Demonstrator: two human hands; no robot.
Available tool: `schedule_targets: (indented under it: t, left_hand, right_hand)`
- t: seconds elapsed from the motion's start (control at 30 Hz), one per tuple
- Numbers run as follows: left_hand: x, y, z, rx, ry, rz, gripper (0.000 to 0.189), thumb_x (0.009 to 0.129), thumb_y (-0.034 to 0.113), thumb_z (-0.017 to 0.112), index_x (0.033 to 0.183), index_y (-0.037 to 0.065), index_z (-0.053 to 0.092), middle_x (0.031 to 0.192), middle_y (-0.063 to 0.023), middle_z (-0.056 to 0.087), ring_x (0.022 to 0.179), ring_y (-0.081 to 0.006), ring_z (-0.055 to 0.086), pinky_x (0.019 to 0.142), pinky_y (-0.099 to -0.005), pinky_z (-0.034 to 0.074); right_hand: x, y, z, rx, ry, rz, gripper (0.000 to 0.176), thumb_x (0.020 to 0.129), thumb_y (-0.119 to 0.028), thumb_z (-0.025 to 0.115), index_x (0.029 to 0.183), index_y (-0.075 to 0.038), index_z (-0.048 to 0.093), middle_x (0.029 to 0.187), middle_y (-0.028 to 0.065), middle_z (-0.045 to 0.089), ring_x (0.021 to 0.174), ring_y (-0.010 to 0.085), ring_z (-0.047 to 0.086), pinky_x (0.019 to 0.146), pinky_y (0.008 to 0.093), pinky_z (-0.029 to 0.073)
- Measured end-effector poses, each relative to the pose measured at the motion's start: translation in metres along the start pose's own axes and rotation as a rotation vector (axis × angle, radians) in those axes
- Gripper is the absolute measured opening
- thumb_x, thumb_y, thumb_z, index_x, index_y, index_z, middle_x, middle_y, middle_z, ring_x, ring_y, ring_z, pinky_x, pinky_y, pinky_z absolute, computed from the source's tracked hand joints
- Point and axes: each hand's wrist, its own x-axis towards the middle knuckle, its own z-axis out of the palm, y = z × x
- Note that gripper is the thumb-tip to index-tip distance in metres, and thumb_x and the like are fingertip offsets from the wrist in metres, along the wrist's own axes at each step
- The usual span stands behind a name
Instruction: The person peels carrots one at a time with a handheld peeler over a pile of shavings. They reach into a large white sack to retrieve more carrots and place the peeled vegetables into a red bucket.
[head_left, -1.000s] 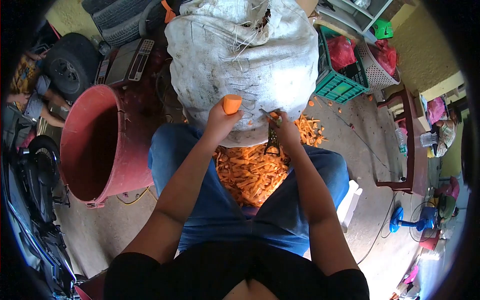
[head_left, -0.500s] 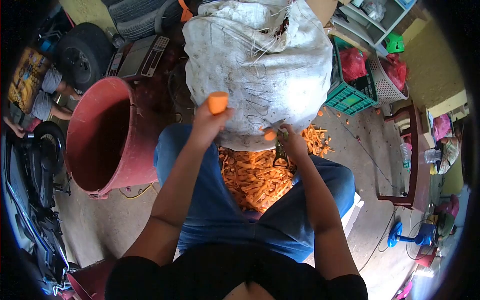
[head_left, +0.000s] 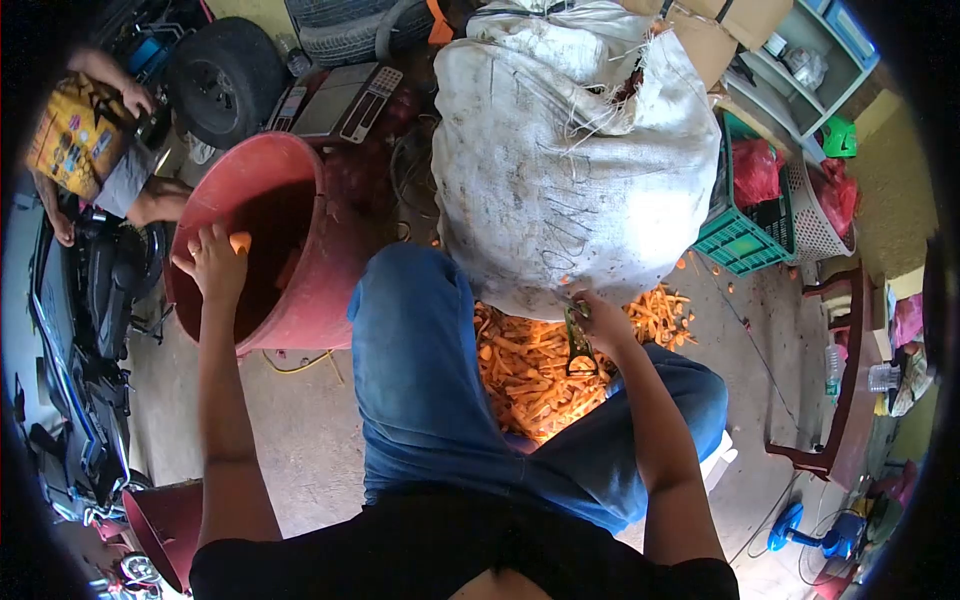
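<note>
My left hand (head_left: 217,268) is over the mouth of the large red bin (head_left: 335,255), fingers spread, with an orange carrot piece (head_left: 240,242) just beside the fingertips. In my right hand (head_left: 603,325) is a dark green peeler-like tool (head_left: 578,345), held low in front of the white sack (head_left: 580,180). Beneath that tool, a heap of orange peelings (head_left: 525,370) lies between my legs, spreading out past the sack's lower right edge.
A green crate (head_left: 745,240) with a red bag and a white perforated basket (head_left: 835,240) stand right of the sack. A person in a yellow patterned shirt (head_left: 80,135) is at the upper left, near a motorcycle (head_left: 95,310). A reddish wooden frame (head_left: 850,400) stands right.
My left hand has moved left from in front of the sack to over the bin, and its fingers have opened off the carrot piece. The view has shifted, showing more of the other person.
</note>
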Motion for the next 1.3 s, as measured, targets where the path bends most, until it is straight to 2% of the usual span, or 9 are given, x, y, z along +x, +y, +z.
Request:
schedule_targets:
  t: [0.07,0.13,0.47,0.57,0.67,0.73,0.87,0.97,1.3]
  left_hand:
    - [0.005,0.02,-0.01,0.141,0.103,0.015,0.051,0.07,0.029,0.055,0.114,0.016,0.035,0.112,-0.0097,0.04,0.104,-0.0324,0.038,0.085,-0.0571,0.021]
    - [0.016,0.046,-0.015,-0.099,0.147,0.168,0.055,0.069,0.027,0.056,0.117,0.017,0.032,0.119,-0.0086,0.032,0.111,-0.0306,0.03,0.089,-0.0566,0.016]
    - [0.085,0.28,-0.088,-0.85,0.364,0.993,0.03,0.071,0.012,0.055,0.1,0.008,0.048,0.104,-0.0094,0.046,0.099,-0.0258,0.042,0.084,-0.0333,0.032]
    - [0.102,0.363,-0.088,-1.317,-0.02,0.978,0.025,0.073,0.005,0.051,0.098,0.006,0.048,0.089,-0.0076,0.054,0.086,-0.0227,0.052,0.076,-0.0316,0.039]
    - [0.118,0.433,-0.08,-1.173,-0.259,1.001,0.023,0.073,0.007,0.05,0.096,0.005,0.049,0.086,-0.0091,0.056,0.084,-0.0228,0.054,0.075,-0.0326,0.04]
    - [0.122,0.471,-0.069,-0.543,-0.351,1.167,0.026,0.071,0.01,0.051,0.097,0.006,0.05,0.092,-0.0116,0.056,0.085,-0.0225,0.054,0.074,-0.0327,0.041]
    - [0.129,0.517,-0.037,-0.447,-0.176,1.195,0.025,0.074,0.013,0.047,0.097,0.008,0.052,0.088,-0.0129,0.058,0.077,-0.0237,0.056,0.064,-0.0343,0.044]
    - [0.141,0.547,-0.003,-0.484,-0.358,0.619,0.025,0.074,0.015,0.049,0.096,0.005,0.053,0.084,-0.0121,0.059,0.074,-0.0251,0.056,0.064,-0.0332,0.044]
    - [0.125,0.535,0.023,-0.644,-0.508,0.785,0.026,0.073,0.016,0.05,0.096,0.003,0.053,0.083,-0.0118,0.059,0.072,-0.0244,0.056,0.063,-0.033,0.045]
  right_hand:
    - [0.002,0.005,0.003,-0.011,0.04,-0.045,0.027,0.073,-0.024,0.052,0.095,-0.01,0.048,0.079,0.0172,0.056,0.074,0.0343,0.053,0.062,0.0419,0.041]
    - [0.005,0.004,0.002,-0.091,0.0,0.016,0.027,0.072,-0.023,0.053,0.095,-0.01,0.048,0.077,0.0178,0.056,0.075,0.0343,0.053,0.062,0.0415,0.041]
    - [-0.004,0.013,0.002,-0.135,-0.145,-0.101,0.025,0.075,-0.027,0.05,0.092,-0.009,0.049,0.077,0.0135,0.056,0.075,0.0312,0.053,0.066,0.0384,0.041]
    - [-0.003,0.012,-0.004,-0.104,-0.146,-0.096,0.026,0.075,-0.028,0.05,0.092,-0.009,0.049,0.076,0.0133,0.057,0.076,0.0315,0.053,0.065,0.0393,0.041]
    - [0.001,0.017,-0.005,-0.068,-0.151,-0.08,0.026,0.075,-0.028,0.05,0.093,-0.01,0.049,0.078,0.014,0.057,0.076,0.0316,0.053,0.065,0.0396,0.041]
    - [0.002,0.017,-0.012,-0.066,-0.193,-0.071,0.026,0.075,-0.028,0.051,0.094,-0.009,0.049,0.08,0.0146,0.056,0.077,0.0316,0.053,0.066,0.0398,0.041]
    - [0.005,0.019,-0.015,-0.046,-0.217,-0.087,0.028,0.074,-0.027,0.052,0.093,-0.008,0.049,0.081,0.0156,0.056,0.077,0.0318,0.053,0.066,0.0405,0.041]
    - [0.008,0.027,-0.013,-0.01,-0.209,-0.071,0.026,0.073,-0.026,0.052,0.091,-0.007,0.049,0.079,0.0157,0.056,0.077,0.0323,0.053,0.066,0.0405,0.041]
    - [0.01,0.031,-0.021,0.038,-0.214,-0.061,0.025,0.071,-0.024,0.054,0.087,-0.005,0.049,0.076,0.0153,0.056,0.076,0.0313,0.053,0.066,0.0396,0.041]
